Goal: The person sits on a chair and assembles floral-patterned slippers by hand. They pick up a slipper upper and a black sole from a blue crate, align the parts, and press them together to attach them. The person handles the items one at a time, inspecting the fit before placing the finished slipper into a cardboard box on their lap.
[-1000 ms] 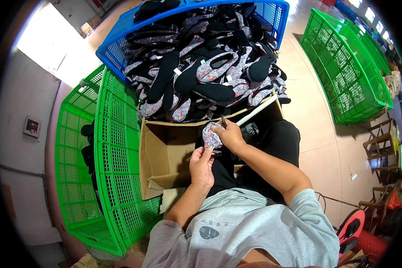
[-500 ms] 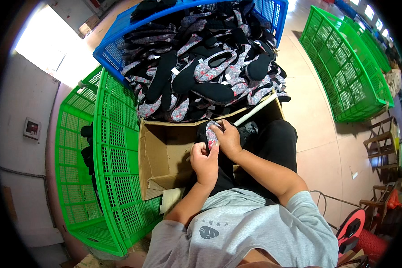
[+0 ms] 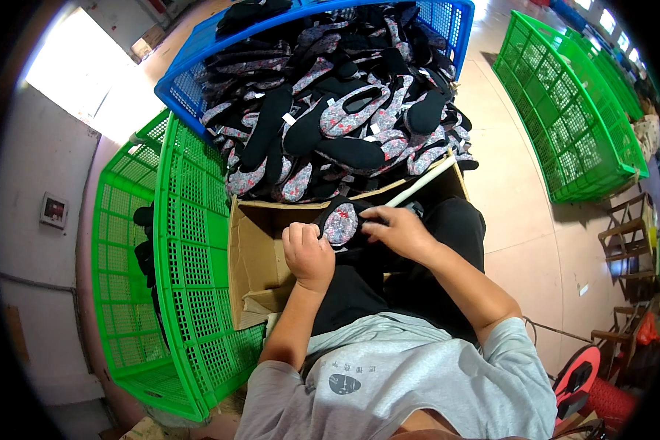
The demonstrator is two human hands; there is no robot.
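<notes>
Between my hands, above my lap, is a slipper of black fabric with a grey-and-red floral pattern; its floral face is turned up. My left hand is closed on its left edge, fingers curled over. At the opposite edge, my right hand pinches the black fabric with thumb and fingers. Just beyond rises a large heap of similar floral and black slippers, several with small white tags. An opened cardboard box lies under and to the left of my hands, in front of the heap.
A blue plastic crate holds the heap. Green crates stand close on my left, and more green crates line the right side. A white tube slants beside the box. Wooden stools stand at far right.
My hands have moved apart, left hand to the left and right hand to the right. The slipper has been turned and spread, so its floral face shows wider.
</notes>
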